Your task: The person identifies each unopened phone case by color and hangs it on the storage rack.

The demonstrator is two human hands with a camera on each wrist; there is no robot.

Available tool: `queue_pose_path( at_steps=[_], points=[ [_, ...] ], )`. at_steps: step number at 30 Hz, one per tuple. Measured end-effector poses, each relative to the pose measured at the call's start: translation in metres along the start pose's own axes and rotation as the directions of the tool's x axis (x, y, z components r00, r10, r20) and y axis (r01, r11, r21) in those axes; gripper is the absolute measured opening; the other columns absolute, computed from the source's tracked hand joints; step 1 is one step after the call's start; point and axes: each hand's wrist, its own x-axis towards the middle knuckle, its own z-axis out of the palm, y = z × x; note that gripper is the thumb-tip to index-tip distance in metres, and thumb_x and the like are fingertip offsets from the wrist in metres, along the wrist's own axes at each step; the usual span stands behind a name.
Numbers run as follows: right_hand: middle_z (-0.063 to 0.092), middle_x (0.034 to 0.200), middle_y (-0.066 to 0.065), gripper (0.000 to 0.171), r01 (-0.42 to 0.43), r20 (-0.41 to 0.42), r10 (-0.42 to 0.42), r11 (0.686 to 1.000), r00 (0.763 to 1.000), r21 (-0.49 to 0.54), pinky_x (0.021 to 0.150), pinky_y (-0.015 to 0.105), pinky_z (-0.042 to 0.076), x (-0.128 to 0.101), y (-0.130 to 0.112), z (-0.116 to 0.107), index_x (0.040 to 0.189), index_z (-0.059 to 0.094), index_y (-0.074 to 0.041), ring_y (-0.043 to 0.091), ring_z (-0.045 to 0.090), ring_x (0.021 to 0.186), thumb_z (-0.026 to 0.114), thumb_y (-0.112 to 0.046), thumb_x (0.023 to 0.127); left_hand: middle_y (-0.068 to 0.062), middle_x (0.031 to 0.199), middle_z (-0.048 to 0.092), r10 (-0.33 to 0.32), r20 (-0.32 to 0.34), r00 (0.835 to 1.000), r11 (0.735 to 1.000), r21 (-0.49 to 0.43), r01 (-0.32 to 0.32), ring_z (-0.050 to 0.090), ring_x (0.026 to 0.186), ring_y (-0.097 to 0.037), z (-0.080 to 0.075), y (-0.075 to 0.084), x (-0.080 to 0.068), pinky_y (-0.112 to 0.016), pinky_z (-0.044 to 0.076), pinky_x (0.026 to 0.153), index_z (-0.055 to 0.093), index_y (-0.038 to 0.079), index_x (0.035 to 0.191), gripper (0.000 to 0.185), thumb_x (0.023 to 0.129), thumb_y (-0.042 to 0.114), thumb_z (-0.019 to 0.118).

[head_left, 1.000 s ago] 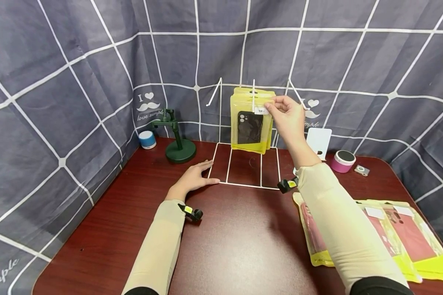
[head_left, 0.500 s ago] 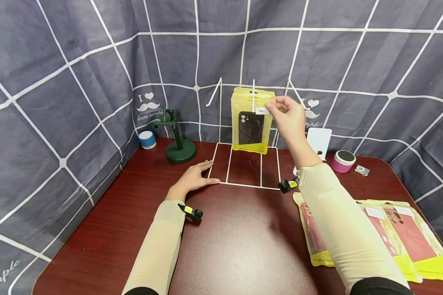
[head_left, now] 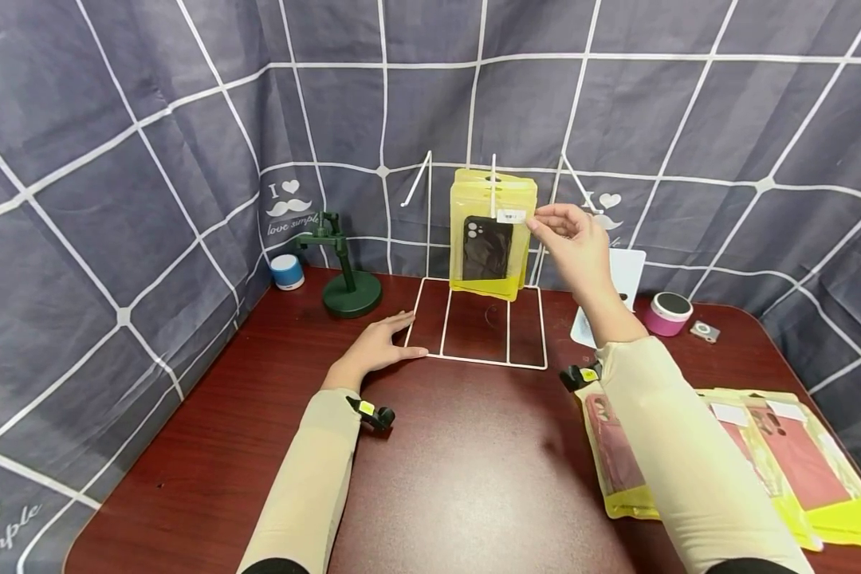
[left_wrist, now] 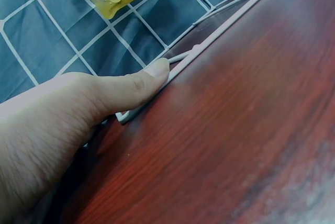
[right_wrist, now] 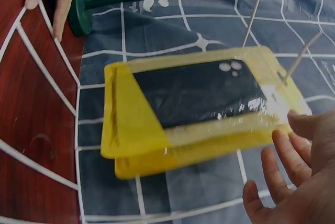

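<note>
- Bagged black phone case [head_left: 486, 251]: hung on centre hook [head_left: 493, 166] of wire rack [head_left: 484, 361], twelve o'clock.
- Right hand [head_left: 575, 245]: released, fingers relaxed, at case's three-o'clock edge.
- Left hand [head_left: 375, 347]: straight-fingered, ungripping, rack's eight-o'clock corner.
- Advisable: steady rack, avoid snagging.

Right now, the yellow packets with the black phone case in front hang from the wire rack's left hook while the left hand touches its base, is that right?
Not quite: the yellow packets hang from the middle hook, not the left one, as the head view shows. The left hand does touch the wire rack's base.
</note>
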Motion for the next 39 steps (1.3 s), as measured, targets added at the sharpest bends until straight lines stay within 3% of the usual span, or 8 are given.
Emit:
queue_pose_path(
  at_steps=[6, 13, 20, 26, 33, 39],
  points=[
    [0.075, 0.100, -0.004, 0.037, -0.043, 0.120, 0.042, 0.999, 0.992, 0.000, 0.079, 0.018, 0.048, -0.017, 0.020, -0.026, 0.118, 0.069, -0.009, 0.005, 0.068, 0.093, 0.077, -0.034, 0.091, -0.004, 0.161, 0.034, -0.002, 0.007, 1.000, 1.000, 0.004, 0.002, 0.029, 0.149, -0.023, 0.000, -0.001, 0.000, -0.046, 0.030, 0.118, 0.041, 0.020, 0.156, 0.099, 0.078, 0.076, 0.067],
    [0.074, 0.104, -0.005, 0.035, -0.071, 0.256, 0.102, 0.989, 0.961, -0.128, 0.078, 0.017, 0.047, -0.050, 0.047, -0.067, 0.119, 0.071, -0.009, 0.007, 0.065, 0.092, 0.074, -0.033, 0.094, -0.002, 0.161, 0.035, -0.010, -0.001, 1.000, 1.000, 0.008, 0.010, 0.029, 0.149, -0.022, 0.001, -0.002, 0.001, -0.047, 0.030, 0.118, 0.041, 0.021, 0.156, 0.101, 0.077, 0.078, 0.066],
    [0.073, 0.104, 0.001, 0.033, -0.086, 0.299, 0.176, 0.953, 0.938, -0.291, 0.069, 0.019, 0.049, -0.094, 0.086, -0.109, 0.118, 0.072, -0.012, 0.008, 0.064, 0.086, 0.072, -0.035, 0.095, -0.004, 0.161, 0.036, 0.006, -0.011, 1.000, 1.000, 0.007, -0.005, 0.030, 0.149, -0.021, 0.002, -0.002, 0.001, -0.046, 0.031, 0.117, 0.041, 0.021, 0.156, 0.100, 0.077, 0.077, 0.067],
    [0.073, 0.106, 0.006, 0.033, -0.024, 0.374, 0.204, 0.901, 0.905, -0.433, 0.074, 0.016, 0.048, -0.124, 0.114, -0.143, 0.118, 0.071, -0.012, 0.008, 0.064, 0.089, 0.073, -0.035, 0.094, -0.004, 0.161, 0.036, 0.011, -0.010, 1.000, 1.000, 0.007, -0.011, 0.030, 0.149, -0.022, 0.002, 0.000, 0.000, -0.046, 0.030, 0.117, 0.041, 0.020, 0.156, 0.099, 0.078, 0.076, 0.068],
    [0.068, 0.117, 0.013, 0.040, 0.078, 0.482, 0.212, 0.854, 0.850, -0.514, 0.080, 0.023, 0.050, -0.142, 0.138, -0.164, 0.126, 0.067, -0.004, 0.025, 0.062, 0.100, 0.074, -0.027, 0.093, -0.004, 0.161, 0.035, 0.008, -0.001, 1.000, 1.000, 0.008, -0.008, 0.029, 0.149, -0.021, 0.003, 0.001, 0.001, -0.046, 0.030, 0.118, 0.040, 0.021, 0.156, 0.098, 0.079, 0.074, 0.068],
    [0.061, 0.106, 0.010, 0.034, 0.097, 0.486, 0.196, 0.852, 0.852, -0.515, 0.075, 0.027, 0.047, -0.145, 0.149, -0.163, 0.121, 0.068, -0.002, 0.023, 0.055, 0.092, 0.073, -0.021, 0.093, -0.002, 0.161, 0.035, -0.008, -0.001, 1.000, 1.000, 0.010, 0.008, 0.029, 0.149, -0.020, 0.002, 0.000, 0.000, -0.045, 0.030, 0.118, 0.041, 0.020, 0.156, 0.098, 0.078, 0.075, 0.069]
  ],
)
